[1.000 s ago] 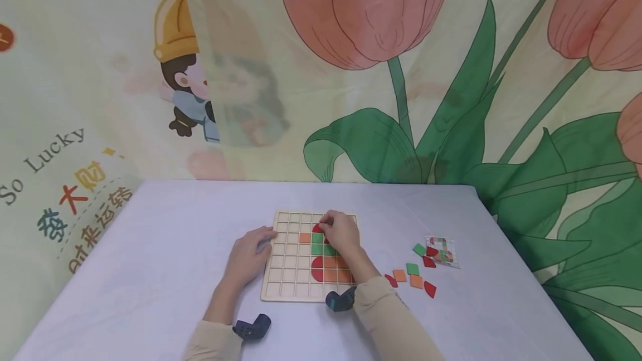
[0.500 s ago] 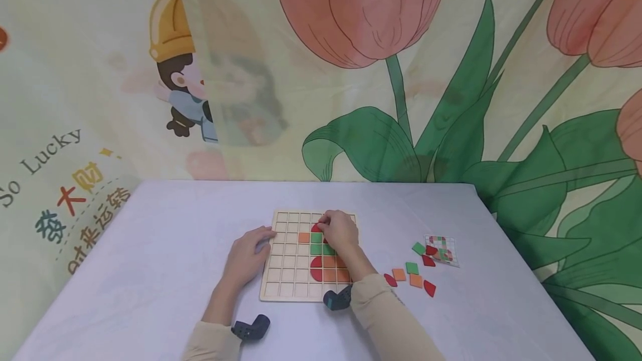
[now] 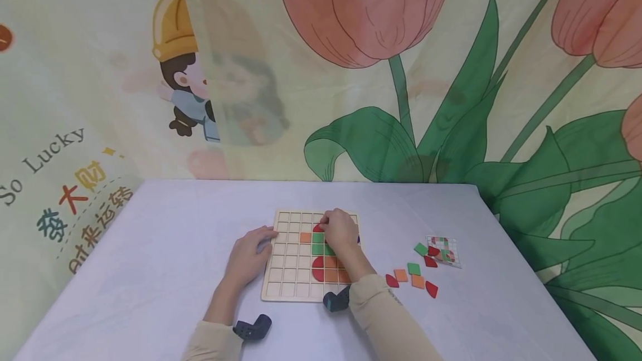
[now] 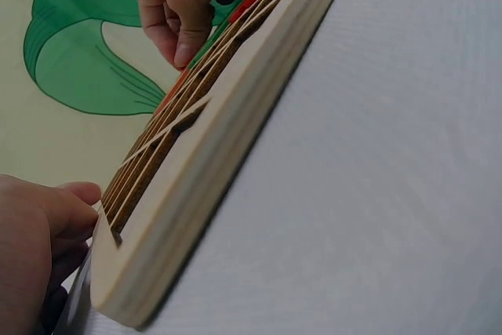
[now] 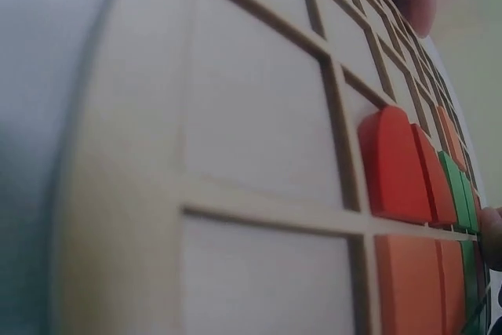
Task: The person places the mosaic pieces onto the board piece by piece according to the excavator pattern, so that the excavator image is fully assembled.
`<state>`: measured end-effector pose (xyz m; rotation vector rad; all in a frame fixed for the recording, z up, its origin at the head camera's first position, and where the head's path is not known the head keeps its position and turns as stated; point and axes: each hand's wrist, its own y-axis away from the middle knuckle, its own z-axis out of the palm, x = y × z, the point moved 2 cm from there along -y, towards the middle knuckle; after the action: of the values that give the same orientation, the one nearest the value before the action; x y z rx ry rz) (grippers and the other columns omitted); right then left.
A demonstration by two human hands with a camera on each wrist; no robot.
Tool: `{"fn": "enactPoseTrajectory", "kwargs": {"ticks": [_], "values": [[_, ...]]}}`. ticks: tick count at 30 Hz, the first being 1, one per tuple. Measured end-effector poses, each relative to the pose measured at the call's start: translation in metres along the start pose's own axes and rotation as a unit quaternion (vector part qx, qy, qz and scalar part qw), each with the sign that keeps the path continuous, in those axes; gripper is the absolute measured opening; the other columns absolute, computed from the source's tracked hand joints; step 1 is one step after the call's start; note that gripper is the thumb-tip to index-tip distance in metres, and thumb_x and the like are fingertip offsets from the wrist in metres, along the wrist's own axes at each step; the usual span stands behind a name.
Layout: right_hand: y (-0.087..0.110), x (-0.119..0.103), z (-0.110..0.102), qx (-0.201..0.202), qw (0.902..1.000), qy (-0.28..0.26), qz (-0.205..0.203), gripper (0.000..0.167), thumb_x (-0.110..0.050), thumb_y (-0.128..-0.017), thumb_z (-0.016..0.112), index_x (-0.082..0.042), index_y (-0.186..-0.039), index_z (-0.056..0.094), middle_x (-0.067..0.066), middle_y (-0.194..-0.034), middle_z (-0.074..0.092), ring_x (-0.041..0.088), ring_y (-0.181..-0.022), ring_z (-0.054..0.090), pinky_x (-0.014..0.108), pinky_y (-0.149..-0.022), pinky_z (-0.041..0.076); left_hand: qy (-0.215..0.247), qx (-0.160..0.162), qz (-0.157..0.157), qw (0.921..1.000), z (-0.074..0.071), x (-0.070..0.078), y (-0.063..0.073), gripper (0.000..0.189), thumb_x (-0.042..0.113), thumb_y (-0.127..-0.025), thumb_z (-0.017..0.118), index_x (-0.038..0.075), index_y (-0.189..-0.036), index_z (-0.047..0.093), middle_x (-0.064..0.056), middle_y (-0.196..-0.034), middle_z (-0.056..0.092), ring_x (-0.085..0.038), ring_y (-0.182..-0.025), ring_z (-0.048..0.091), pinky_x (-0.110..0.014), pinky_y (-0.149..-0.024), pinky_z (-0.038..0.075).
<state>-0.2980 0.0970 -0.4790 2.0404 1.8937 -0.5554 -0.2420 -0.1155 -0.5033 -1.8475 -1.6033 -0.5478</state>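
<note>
Two bare hands are working at a pale wooden grid board point(image 3: 288, 277), which is lying flat on a white-covered desk point(image 3: 165, 238). The left hand point(image 3: 249, 255) is resting at the board's left edge, its fingers loosely extended and touching the rim. The right hand point(image 3: 343, 233) is reaching over the board's far right part, its fingers bending down with the tips at a red piece point(image 3: 317, 228) in an upper cell; whether they are pinching it, I cannot tell. On the near side of that piece, green tiles point(image 3: 317, 249) are sitting in their cells, and a single orange tile point(image 3: 305, 237) is lying just left of the upper one. Nearer the person, a red half-round point(image 3: 318, 269) is filling cells beside a block of orange tiles point(image 3: 330, 262), which the right arm is partly covering. Right of the board, loose pieces point(image 3: 413, 269) in green, orange and red are lying scattered, some of the red ones overlapping or touching a patterned card point(image 3: 451, 249).
</note>
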Motion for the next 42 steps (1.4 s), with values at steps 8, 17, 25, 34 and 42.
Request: {"fn": "enactPoseTrajectory", "kwargs": {"ticks": [8,17,25,34,42], "values": [[0.002,0.005,-0.005,-0.018,0.9995,-0.002,-0.026,0.011,-0.022,-0.086,0.071,-0.019,-0.097,0.072,-0.001,-0.086,0.065,0.013,-0.074,0.055,0.025,-0.062,0.048,-0.004,-0.001,-0.007,1.0,0.002,0.003,-0.001,0.03,0.019,-0.092,0.055,0.017,-0.121,0.063,-0.006,-0.139,0.054,-0.028,-0.135,0.043,-0.052,-0.114,0.029],[0.023,0.052,-0.057,-0.113,0.9901,-0.063,-0.055,0.032,-0.02,-0.084,0.072,-0.02,-0.116,0.067,0.003,-0.104,0.063,0.017,-0.091,0.056,0.029,-0.072,0.055,-0.002,-0.005,-0.003,1.0,0.002,0.008,-0.002,0.031,0.018,-0.092,0.055,0.016,-0.121,0.063,-0.007,-0.139,0.054,-0.029,-0.136,0.042,-0.053,-0.115,0.027],[0.051,0.131,-0.108,-0.145,0.9889,-0.03,0.014,0.036,-0.014,-0.079,0.077,-0.019,-0.113,0.066,0.008,-0.111,0.061,0.023,-0.099,0.054,0.035,-0.075,0.057,-0.007,-0.007,-0.004,0.9999,0.001,0.006,-0.001,0.031,0.018,-0.092,0.054,0.015,-0.122,0.063,-0.008,-0.14,0.053,-0.03,-0.135,0.042,-0.053,-0.114,0.028],[0.064,0.158,-0.108,-0.181,0.9833,-0.009,0.016,0.034,-0.015,-0.069,0.084,-0.02,-0.097,0.066,0.009,-0.108,0.061,0.023,-0.1,0.053,0.04,-0.076,0.058,-0.008,-0.009,-0.019,0.9998,0.0,0.002,0.001,0.032,0.018,-0.092,0.053,0.015,-0.123,0.062,-0.007,-0.14,0.052,-0.03,-0.136,0.04,-0.054,-0.115,0.026],[0.061,0.158,-0.096,-0.147,0.9883,-0.017,0.038,0.023,-0.016,-0.072,0.082,-0.017,-0.09,0.066,0.006,-0.096,0.059,0.02,-0.09,0.051,0.031,-0.068,0.056,-0.011,-0.011,-0.011,0.9998,0.001,0.004,0.001,0.032,0.018,-0.092,0.054,0.014,-0.123,0.062,-0.008,-0.141,0.052,-0.031,-0.136,0.04,-0.054,-0.114,0.027]]}}
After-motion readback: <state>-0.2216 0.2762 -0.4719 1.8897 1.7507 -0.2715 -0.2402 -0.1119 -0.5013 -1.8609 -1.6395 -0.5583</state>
